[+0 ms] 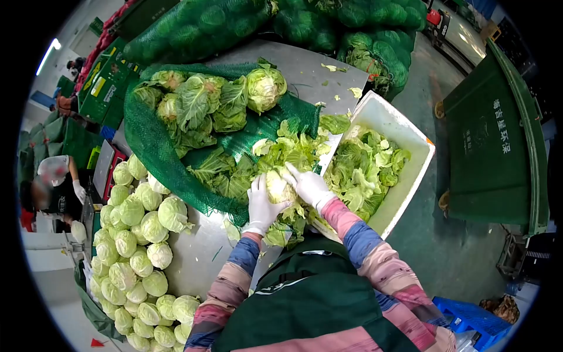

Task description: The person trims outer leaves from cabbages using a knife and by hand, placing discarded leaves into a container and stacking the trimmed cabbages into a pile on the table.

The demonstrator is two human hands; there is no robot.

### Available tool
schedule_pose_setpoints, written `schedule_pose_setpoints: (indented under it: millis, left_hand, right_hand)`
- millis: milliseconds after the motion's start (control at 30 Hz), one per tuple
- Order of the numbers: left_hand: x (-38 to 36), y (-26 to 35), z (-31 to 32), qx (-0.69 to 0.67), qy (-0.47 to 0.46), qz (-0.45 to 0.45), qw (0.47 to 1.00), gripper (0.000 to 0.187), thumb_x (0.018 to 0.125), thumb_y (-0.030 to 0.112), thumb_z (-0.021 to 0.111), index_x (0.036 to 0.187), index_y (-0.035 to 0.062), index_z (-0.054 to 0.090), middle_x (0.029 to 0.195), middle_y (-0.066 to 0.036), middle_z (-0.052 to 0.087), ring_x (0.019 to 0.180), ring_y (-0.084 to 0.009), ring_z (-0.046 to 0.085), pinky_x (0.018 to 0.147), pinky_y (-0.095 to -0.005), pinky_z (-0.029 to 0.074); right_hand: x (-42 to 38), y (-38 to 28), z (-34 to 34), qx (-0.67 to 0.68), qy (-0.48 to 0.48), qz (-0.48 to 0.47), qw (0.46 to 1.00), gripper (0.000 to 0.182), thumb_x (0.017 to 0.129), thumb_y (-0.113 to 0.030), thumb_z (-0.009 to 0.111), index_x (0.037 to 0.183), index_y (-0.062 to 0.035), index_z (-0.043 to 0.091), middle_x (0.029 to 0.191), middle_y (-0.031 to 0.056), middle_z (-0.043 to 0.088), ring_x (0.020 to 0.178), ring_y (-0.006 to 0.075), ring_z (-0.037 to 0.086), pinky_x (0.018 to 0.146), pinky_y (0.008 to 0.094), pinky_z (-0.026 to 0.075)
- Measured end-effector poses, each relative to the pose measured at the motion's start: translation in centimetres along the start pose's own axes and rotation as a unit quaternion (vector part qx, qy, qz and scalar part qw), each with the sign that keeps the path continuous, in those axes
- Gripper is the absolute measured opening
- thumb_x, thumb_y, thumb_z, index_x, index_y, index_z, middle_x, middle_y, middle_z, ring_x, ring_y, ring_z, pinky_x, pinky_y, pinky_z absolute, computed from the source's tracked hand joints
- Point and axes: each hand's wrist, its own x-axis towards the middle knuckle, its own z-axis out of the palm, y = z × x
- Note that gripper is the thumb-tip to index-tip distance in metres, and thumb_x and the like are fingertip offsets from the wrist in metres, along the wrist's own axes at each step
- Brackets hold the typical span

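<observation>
A pale cabbage [278,189] sits between my two white-gloved hands at the middle of the metal table. My left hand [262,206] is closed round its left side, with the thumb across the near side. On the upper right of the same cabbage, my right hand [311,186] grips with bent fingers; its fingertips are partly lost among leaves. Loose outer leaves [293,151] lie around the cabbage. Just beyond, an opened green mesh bag [143,138] holds several untrimmed cabbages [199,101]. A white foam box [404,202] of stripped leaves [366,170] stands right of my right hand.
Many trimmed cabbages [141,234] are piled on the table's left. Full green mesh sacks [193,29] line the far edge. A large green bin [495,135] stands at right, a blue pallet [475,322] lower right. Another person [58,190] works at far left.
</observation>
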Motion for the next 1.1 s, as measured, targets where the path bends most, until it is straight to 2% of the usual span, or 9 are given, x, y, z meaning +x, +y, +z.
schedule_pose_setpoints:
  millis: [167,333,467,567,600,667,700,833,1100]
  left_hand:
    - [-0.8,-1.3,0.3,-0.073,0.008,0.011,0.997,0.105,0.055,0.026,0.092,0.141,-0.0011,0.037,0.138,-0.02,0.042,0.126,-0.0378,0.042,0.108,-0.042,0.035]
    - [-2.8,-4.2,-0.3,-0.187,0.005,-0.004,0.982,0.104,0.057,0.022,0.092,0.142,0.0005,0.036,0.139,-0.021,0.043,0.127,-0.0361,0.044,0.108,-0.0404,0.038]
    - [-4.8,-5.8,-1.2,-0.195,-0.002,-0.108,0.975,0.106,0.056,0.025,0.093,0.143,0.0018,0.036,0.135,-0.021,0.048,0.124,-0.0348,0.047,0.106,-0.0391,0.039]
    - [-4.6,-5.5,-1.7,-0.179,-0.005,-0.123,0.976,0.106,0.057,0.027,0.093,0.143,0.0012,0.036,0.131,-0.02,0.052,0.121,-0.0353,0.049,0.106,-0.04,0.039]
    - [-4.5,-5.2,-1.7,-0.147,-0.01,-0.127,0.981,0.106,0.057,0.028,0.092,0.143,0.0011,0.036,0.129,-0.021,0.053,0.12,-0.0357,0.05,0.105,-0.0404,0.04]
    - [-4.2,-4.9,-1.6,-0.134,-0.01,-0.121,0.984,0.105,0.058,0.028,0.092,0.143,0.002,0.037,0.128,-0.021,0.054,0.12,-0.036,0.05,0.105,-0.0406,0.04]
    - [-4.3,-4.9,-1.6,-0.12,-0.009,-0.114,0.986,0.103,0.058,0.028,0.092,0.142,0.0029,0.038,0.126,-0.021,0.054,0.119,-0.0363,0.05,0.104,-0.0408,0.04]
    - [-4.3,-5.4,-1.4,-0.142,-0.005,-0.103,0.985,0.1,0.059,0.028,0.092,0.142,0.0042,0.04,0.124,-0.021,0.055,0.117,-0.0367,0.052,0.102,-0.0408,0.042]
    - [-5.0,-8.0,-1.1,-0.232,-0.039,-0.11,0.966,0.097,0.066,0.028,0.088,0.144,0.0013,0.036,0.132,-0.021,0.051,0.123,-0.0326,0.049,0.105,-0.0394,0.039]
  right_hand:
    - [2.1,0.4,-0.5,0.078,0.043,0.047,0.995,0.054,0.097,-0.055,0.04,0.119,-0.0129,0.065,0.096,0.0212,0.069,0.089,0.0388,0.066,0.08,0.0452,0.051]
    - [1.9,5.4,0.7,0.135,0.06,0.145,0.978,0.051,0.098,-0.053,0.043,0.108,-0.0127,0.071,0.1,0.0176,0.07,0.09,0.0358,0.066,0.082,0.0421,0.051]
    - [0.7,3.6,0.7,0.159,0.025,0.184,0.97,0.067,0.095,-0.06,0.043,0.137,-0.0083,0.053,0.1,0.0201,0.07,0.093,0.0341,0.067,0.078,0.0422,0.053]
    - [-0.9,-1.3,1.8,0.206,0.047,0.09,0.973,0.104,0.081,-0.071,0.058,0.155,-0.01,0.016,0.1,0.0274,0.067,0.091,0.0383,0.067,0.08,0.04,0.053]
    - [-2.3,-4.6,-2.0,0.204,-0.068,0.122,0.969,0.105,0.079,-0.07,0.061,0.155,-0.0126,0.016,0.099,0.0242,0.067,0.09,0.0384,0.067,0.08,0.0416,0.052]
    - [-1.5,-4.5,1.4,0.077,0.05,0.031,0.995,0.09,0.08,-0.066,0.06,0.149,-0.0162,0.033,0.097,0.0204,0.068,0.088,0.0386,0.066,0.078,0.0438,0.052]
    - [-1.1,-4.1,2.0,0.112,0.066,0.013,0.991,0.063,0.084,-0.06,0.059,0.129,-0.0167,0.055,0.098,0.0171,0.068,0.088,0.0375,0.066,0.076,0.0445,0.052]
    - [0.7,-2.3,3.9,0.213,0.1,0.057,0.97,0.042,0.088,-0.05,0.058,0.103,-0.0112,0.065,0.096,0.0164,0.069,0.089,0.0361,0.065,0.076,0.0453,0.051]
    - [3.7,0.5,7.1,0.269,0.106,0.111,0.951,0.049,0.083,-0.043,0.067,0.105,0.0,0.065,0.092,0.0235,0.068,0.086,0.0369,0.066,0.079,0.0415,0.051]
